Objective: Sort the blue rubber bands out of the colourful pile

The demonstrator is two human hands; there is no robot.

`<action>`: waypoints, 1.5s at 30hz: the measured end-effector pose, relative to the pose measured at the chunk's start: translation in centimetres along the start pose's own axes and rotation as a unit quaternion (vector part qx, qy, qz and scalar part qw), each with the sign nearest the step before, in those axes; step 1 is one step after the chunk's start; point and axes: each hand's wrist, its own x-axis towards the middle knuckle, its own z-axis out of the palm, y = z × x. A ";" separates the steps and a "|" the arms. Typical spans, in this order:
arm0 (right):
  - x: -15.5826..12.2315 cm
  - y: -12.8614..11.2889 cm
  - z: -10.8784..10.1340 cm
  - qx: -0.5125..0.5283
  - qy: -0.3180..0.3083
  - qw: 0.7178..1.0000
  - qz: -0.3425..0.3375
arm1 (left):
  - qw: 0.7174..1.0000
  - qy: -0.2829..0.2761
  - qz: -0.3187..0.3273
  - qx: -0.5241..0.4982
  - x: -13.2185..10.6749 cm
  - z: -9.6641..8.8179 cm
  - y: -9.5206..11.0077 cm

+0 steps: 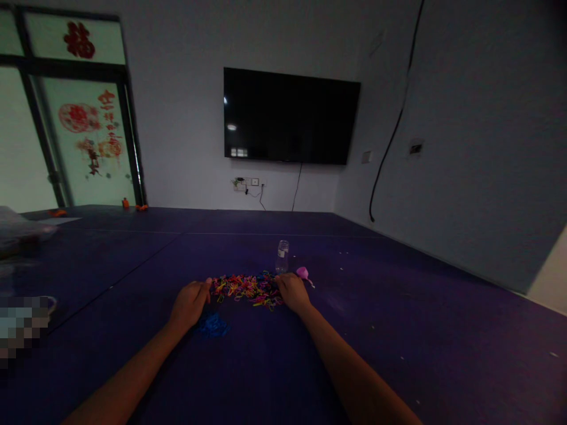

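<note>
Band pile [241, 287]: small loops, look like rubber bands, in red, yellow, pink, green and some dark ones. Wide low heap on the purple surface [398, 342], between the two hands.

Left hand [192, 301]: at the pile's left end, fingertips right at its edge. Fingers close together and curled, narrow; can't tell if a loop is pinched. Right hand [292, 289]: at the pile's right end, back of hand up, fingers bent down toward the loops. Hand hides most of the grip, so can't tell if they hold anything.

Blue heap [213, 324]: smaller, one colour, on the near side of the pile toward its left end, near the left hand. Too dark to make out single pieces.

Clear bottle [282, 257]: upright, pale label, just behind the pile's right end. Right hand sits in front of its base; contact unclear. Pink item [302, 273]: just past the pile's right end, beside the right hand, pale tail trailing. Type unclear.

Well left of the pile: clear plastic [20, 230], blurred, and a pixelated patch [22, 324]. Far behind the pile: wall-mounted TV [292, 118], dark screen, sockets [254, 182] under it. Far behind and left: door [88, 136] with red decorations. Well right: black cable [392, 141] hanging down the wall.
</note>
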 end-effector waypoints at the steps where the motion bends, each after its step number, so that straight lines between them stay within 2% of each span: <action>1: 0.0 0.0 0.0 0.006 0.001 1.000 -0.004 | 1.000 -0.001 0.001 0.001 0.0 0.0 0.0; 16: 0.4 0.7 0.5 0.062 0.005 0.998 -0.027 | 1.000 -0.011 -0.001 0.012 0.0 -0.2 0.5; 22: 0.3 1.1 0.5 0.126 0.048 0.991 0.007 | 1.000 -0.013 0.002 0.014 0.0 -0.3 0.6; 31: 0.4 1.1 0.2 0.096 0.071 0.993 0.014 | 1.000 -0.011 0.002 0.010 0.0 -0.2 0.3; 35: 0.4 1.0 0.1 0.114 0.089 0.989 0.019 | 1.000 -0.011 0.001 0.008 0.0 -0.1 0.3; 40: 0.2 -0.8 -0.1 0.181 0.117 0.976 -0.018 | 0.999 -0.011 0.038 0.004 0.3 -0.2 0.4; 45: -0.9 -5.1 0.4 0.215 0.064 0.964 -0.142 | 0.987 -0.048 0.155 -0.018 0.3 0.0 1.3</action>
